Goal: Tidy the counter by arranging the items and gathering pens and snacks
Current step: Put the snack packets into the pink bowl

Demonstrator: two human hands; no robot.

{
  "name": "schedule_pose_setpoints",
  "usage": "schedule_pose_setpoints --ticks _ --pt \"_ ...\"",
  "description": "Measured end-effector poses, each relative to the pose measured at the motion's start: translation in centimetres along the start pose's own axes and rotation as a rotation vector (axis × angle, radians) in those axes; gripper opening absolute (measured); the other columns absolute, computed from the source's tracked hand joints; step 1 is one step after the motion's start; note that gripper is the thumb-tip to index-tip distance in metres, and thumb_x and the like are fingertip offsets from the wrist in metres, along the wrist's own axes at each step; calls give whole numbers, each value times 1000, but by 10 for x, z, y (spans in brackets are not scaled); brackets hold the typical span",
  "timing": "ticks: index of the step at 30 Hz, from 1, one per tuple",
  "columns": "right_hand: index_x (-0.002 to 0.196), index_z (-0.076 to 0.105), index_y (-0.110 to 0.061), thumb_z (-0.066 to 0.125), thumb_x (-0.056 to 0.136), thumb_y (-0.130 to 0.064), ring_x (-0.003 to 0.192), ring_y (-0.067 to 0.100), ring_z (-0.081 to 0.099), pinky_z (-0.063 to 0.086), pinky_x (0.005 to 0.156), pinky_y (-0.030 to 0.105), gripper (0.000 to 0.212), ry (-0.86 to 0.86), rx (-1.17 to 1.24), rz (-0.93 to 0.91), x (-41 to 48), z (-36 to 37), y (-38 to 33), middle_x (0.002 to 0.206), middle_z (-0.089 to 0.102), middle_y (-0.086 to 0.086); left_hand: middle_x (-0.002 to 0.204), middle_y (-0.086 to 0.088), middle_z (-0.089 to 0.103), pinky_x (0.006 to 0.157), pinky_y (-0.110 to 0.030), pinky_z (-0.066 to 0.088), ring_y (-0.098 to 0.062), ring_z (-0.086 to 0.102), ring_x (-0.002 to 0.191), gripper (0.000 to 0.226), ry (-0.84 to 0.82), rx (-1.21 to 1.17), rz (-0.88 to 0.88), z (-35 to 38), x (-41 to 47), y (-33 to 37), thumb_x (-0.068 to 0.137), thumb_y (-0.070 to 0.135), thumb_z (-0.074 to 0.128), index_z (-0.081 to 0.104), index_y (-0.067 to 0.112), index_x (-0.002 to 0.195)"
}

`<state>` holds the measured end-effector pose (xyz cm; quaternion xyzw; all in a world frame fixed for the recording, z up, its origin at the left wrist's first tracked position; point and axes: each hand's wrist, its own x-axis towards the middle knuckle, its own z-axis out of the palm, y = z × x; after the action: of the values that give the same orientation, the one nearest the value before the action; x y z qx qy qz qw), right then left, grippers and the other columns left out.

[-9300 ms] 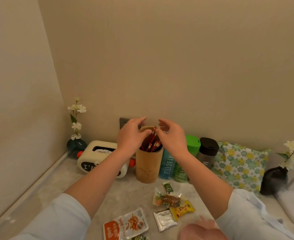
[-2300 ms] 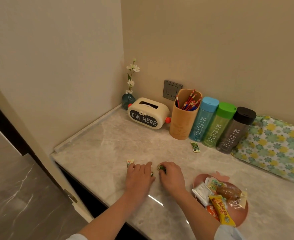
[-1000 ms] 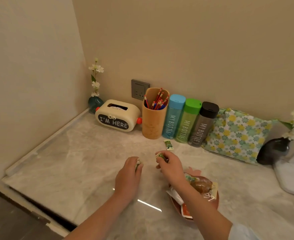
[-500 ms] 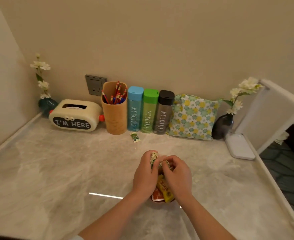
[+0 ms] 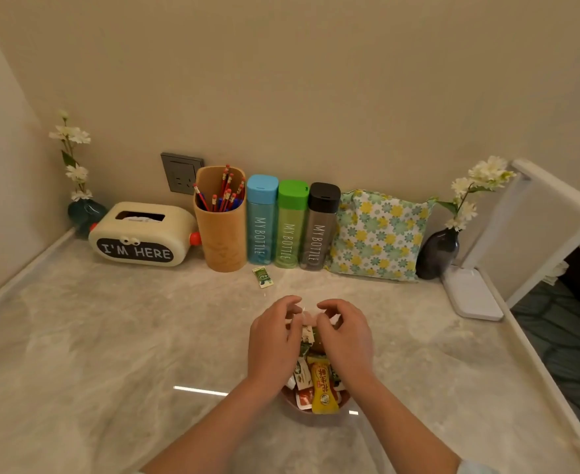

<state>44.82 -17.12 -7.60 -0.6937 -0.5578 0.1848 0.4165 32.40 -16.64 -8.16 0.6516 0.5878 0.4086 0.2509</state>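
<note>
A pink plate (image 5: 316, 417) sits on the marble counter near its front, heaped with snack packets; a yellow packet (image 5: 323, 388) lies on top. My left hand (image 5: 275, 340) and my right hand (image 5: 345, 340) hover side by side over the plate's far half, fingers curled and apart, with small green-and-white packets lying between them. One loose green sachet (image 5: 263, 277) lies apart on the counter in front of the bottles. A tan pen holder (image 5: 223, 234) by the back wall holds several red pens (image 5: 225, 196).
Along the back wall stand a teal vase (image 5: 85, 213), a cream tissue box (image 5: 141, 236), three bottles, blue (image 5: 262, 220), green (image 5: 290, 224) and black (image 5: 319, 227), a floral pouch (image 5: 377, 234) and a dark vase (image 5: 439, 251). A white lamp base (image 5: 470, 295) sits at the right edge.
Both hands carried small green packets from the counter's left part to the plate. Half a second ago they were pinched together over it; now the fingers have spread and the packets lie on the plate.
</note>
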Motion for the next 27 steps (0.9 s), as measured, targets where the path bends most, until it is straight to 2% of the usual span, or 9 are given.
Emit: schedule_pose_setpoints --ticks 5,10,13,15,18,22,25,27 --pt "103 65 -36 59 84 -29 91 1 54 47 82 26 21 -118 -65 -37 35 32 -22 88 61 -22 114 20 58 81 -20 46 2 55 99 28 -2 -86 -137 -18 36 -22 97 27 48 48 38 123" --pt "116 65 -27 62 85 -36 99 11 60 50 87 30 32 -283 -140 40 78 76 -37 106 65 -9 131 10 55 95 -30 47 -9 55 115 37 -123 -152 -220 -32 82 -51 98 18 46 44 28 134" --pt "121 65 -22 62 86 -39 105 15 61 49 88 32 40 -340 -209 91 100 99 -39 118 66 -2 140 4 50 100 -27 41 -13 50 124 44 -220 -116 -264 -32 103 -70 100 15 41 36 27 143" --pt "124 64 -23 61 86 -41 106 19 62 50 86 33 42 -345 -259 134 110 109 -39 117 67 1 143 2 48 104 -30 41 -14 51 124 54 -277 -98 -292 -32 114 -79 98 6 41 30 25 147" --pt "120 66 -26 59 86 -44 103 23 62 51 82 35 39 -340 -333 160 115 121 -38 113 65 5 144 2 46 103 -39 45 -12 57 112 68 -335 -160 -325 -32 123 -88 90 -7 42 26 24 149" --pt "113 70 -30 61 86 -40 107 24 60 50 85 33 30 -338 -335 171 115 128 -36 117 56 5 140 3 50 98 -43 49 -11 59 105 70 -308 -222 -338 -30 124 -93 87 -11 42 33 23 147" --pt "110 72 -23 66 84 -29 106 21 61 51 90 35 28 -371 -257 204 116 126 -34 117 63 4 131 3 57 96 -43 50 -10 60 103 66 -262 -272 -348 -29 119 -93 86 -12 42 41 23 142" --pt "104 72 -19 68 82 -24 101 19 63 52 89 36 23 -376 -196 221 113 124 -35 109 68 2 120 4 62 96 -40 50 -8 60 102 63 -236 -314 -351 -29 114 -90 86 -13 40 47 23 137"
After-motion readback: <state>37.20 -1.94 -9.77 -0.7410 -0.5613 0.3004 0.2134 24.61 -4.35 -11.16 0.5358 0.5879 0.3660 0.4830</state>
